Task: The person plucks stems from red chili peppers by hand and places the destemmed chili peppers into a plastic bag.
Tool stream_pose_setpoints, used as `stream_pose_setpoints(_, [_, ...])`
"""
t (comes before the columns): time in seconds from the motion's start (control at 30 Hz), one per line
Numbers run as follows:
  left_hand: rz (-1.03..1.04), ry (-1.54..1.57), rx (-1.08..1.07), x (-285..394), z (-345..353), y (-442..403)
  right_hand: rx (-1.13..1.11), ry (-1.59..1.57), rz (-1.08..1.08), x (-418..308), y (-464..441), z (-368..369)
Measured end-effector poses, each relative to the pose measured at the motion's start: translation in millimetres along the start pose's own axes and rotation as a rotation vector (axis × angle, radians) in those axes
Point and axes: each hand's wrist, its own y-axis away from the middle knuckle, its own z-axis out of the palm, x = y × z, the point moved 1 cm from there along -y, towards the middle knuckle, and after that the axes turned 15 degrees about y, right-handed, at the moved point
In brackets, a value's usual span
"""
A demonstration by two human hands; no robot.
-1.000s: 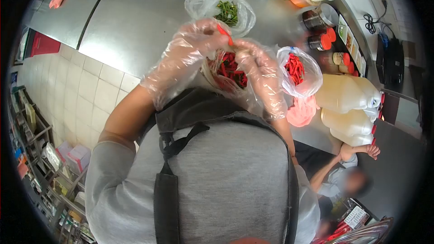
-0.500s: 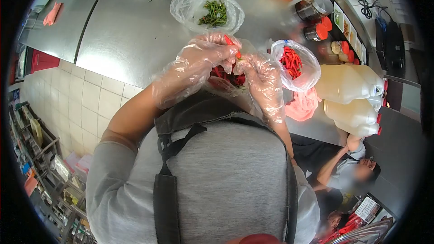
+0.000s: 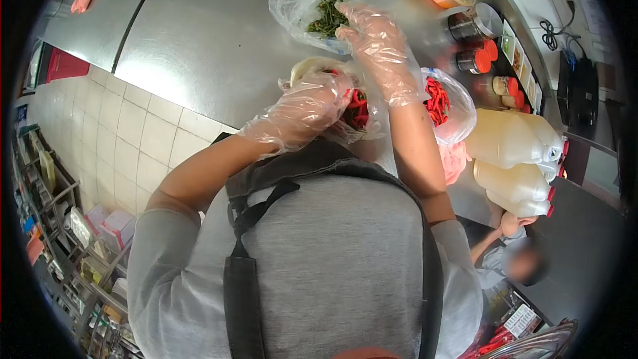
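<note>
Steel counter (image 3: 193, 40), red chillies (image 3: 357, 112), unreadable label (image 3: 522, 320)

No text is legible; print on 1 white label (image 3: 522, 320), lower right, is too small.

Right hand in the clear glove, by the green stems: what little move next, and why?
Perhaps move the right hand to the small red chillies by the gloved left hand: the right one looks open beside the thin green stems, with nothing visibly pinched.
</note>
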Motion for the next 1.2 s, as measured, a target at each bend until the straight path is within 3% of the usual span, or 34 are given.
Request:
stream_pose_setpoints(0.1, [-0.14, 0.061, 0.042, -19, -10, 8, 0.066, -0.077, -0.12, 1, 0, -1])
stream_pose_setpoints(0.17, [-0.126, 0.218, 0.217, -26, -22, 9, 0.1, -0.167, -0.156, -6, 13, -20])
stream_pose_setpoints(0.27, [-0.18, 0.457, 0.242, -43, -22, 3, -0.026, -0.305, -0.047, -13, 49, -43])
stream_pose_setpoints(0.33, [-0.209, 0.629, 0.264, -49, -19, -1, -0.383, -0.476, 0.142, -17, 74, -41])
stream_pose_setpoints(0.4, [-0.213, 0.743, 0.212, -51, -17, -3, -0.385, -0.347, 0.097, -12, 89, -15])
stream_pose_setpoints(0.47, [-0.212, 0.602, 0.203, -49, -17, -5, -0.321, -0.117, 0.042, -10, 98, 2])
stream_pose_setpoints(0.63, [-0.243, 0.299, 0.066, -30, -23, -4, -0.175, 0.006, 0.075, -12, 109, 13])
stream_pose_setpoints(0.8, [-0.055, 0.091, 0.072, -45, -8, -11, -0.163, 0.051, 0.136, -7, 109, 20])
stream_pose_setpoints(0.9, [-0.171, 0.088, -0.017, -39, -13, -16, -0.194, -0.215, 0.182, 0, 111, 23])
stream_pose_setpoints(0.97, [-0.148, 0.154, -0.021, -47, -12, -16, -0.26, -0.59, 0.429, -3, 116, 20])
stream_pose_setpoints(1.1, [-0.137, 0.288, -0.027, -43, -11, -10, -0.353, -0.53, 0.433, -9, 120, 10])
stream_pose_setpoints(1.2, [-0.119, 0.248, 0.02, -46, -6, -9, -0.27, -0.69, 0.484, -12, 125, 17])
